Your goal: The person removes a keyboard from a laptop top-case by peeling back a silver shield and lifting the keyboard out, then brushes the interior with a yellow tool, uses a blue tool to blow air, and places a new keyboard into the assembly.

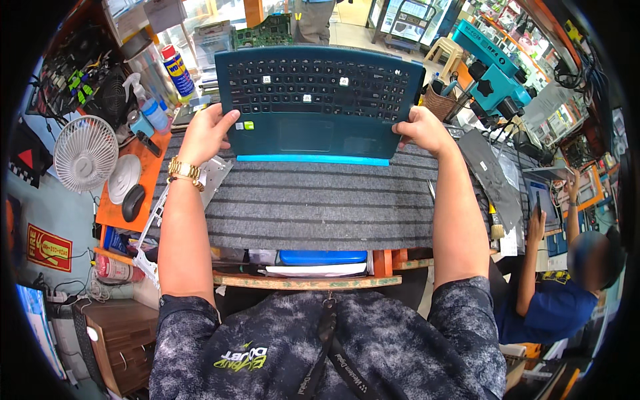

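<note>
Before me a dark teal laptop palmrest panel stands tilted up, its keyboard and touchpad facing me. Three spots among the black keys show white. A bright blue strip runs along its lower edge, close over or on the grey striped mat; I cannot tell if it touches. My left hand pinches the panel's left side near the lower corner, thumb on the front. At the opposite side my right hand grips the right edge, fingers curled in. The panel's back is hidden.
A metal laptop frame lies beside my left forearm. Left of the mat are a fan, mouse and spray can. A teal microscope, dark flat panel and brush are at right, where another person works.
</note>
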A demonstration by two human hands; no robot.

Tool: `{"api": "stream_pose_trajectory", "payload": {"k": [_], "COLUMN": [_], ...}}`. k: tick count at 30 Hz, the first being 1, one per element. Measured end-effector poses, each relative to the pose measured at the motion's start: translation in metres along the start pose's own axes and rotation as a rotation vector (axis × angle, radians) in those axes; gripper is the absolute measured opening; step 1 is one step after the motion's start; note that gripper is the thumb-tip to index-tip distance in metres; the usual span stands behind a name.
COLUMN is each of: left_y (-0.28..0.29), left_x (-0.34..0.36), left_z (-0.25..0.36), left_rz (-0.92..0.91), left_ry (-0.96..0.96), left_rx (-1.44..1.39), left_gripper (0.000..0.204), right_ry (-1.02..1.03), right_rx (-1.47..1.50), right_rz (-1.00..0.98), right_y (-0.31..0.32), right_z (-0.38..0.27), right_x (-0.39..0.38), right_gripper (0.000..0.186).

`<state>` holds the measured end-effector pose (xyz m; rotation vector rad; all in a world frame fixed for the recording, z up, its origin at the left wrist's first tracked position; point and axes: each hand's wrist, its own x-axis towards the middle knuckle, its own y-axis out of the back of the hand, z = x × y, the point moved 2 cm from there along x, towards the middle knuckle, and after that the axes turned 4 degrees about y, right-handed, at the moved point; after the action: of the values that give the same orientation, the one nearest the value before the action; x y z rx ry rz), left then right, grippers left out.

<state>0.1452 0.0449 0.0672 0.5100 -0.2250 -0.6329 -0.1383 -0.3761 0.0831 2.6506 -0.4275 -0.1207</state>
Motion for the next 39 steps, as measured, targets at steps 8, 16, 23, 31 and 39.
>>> {"api": "stream_pose_trajectory", "payload": {"k": [8, 16, 23, 31, 39], "left_y": [0.003, 0.006, 0.004, 0.009, 0.006], "left_x": [0.001, -0.001, -0.003, -0.021, -0.096], "left_z": [-0.002, -0.006, -0.006, -0.01, -0.006], "left_rz": [-0.022, -0.023, -0.053, -0.032, -0.043], "left_ry": [0.033, 0.045, 0.025, -0.016, -0.509], "left_rx": [-0.066, -0.085, -0.139, -0.257, 0.119], "left_gripper": [0.042, 0.043, 0.042, 0.033, 0.024], "right_ry": [-0.021, 0.161, 0.184, 0.196, 0.661], "right_rx": [0.153, 0.046, 0.098, -0.027, -0.573], "right_rz": [0.065, 0.269, 0.272, 0.299, 0.354], "right_y": [0.003, -0.036, -0.035, -0.025, -0.037], "right_z": [0.009, -0.023, -0.024, -0.023, -0.001], "right_x": [0.013, -0.003, -0.008, -0.042, -0.137], "right_gripper": [0.029, 0.05, 0.049, 0.039, 0.033]}}
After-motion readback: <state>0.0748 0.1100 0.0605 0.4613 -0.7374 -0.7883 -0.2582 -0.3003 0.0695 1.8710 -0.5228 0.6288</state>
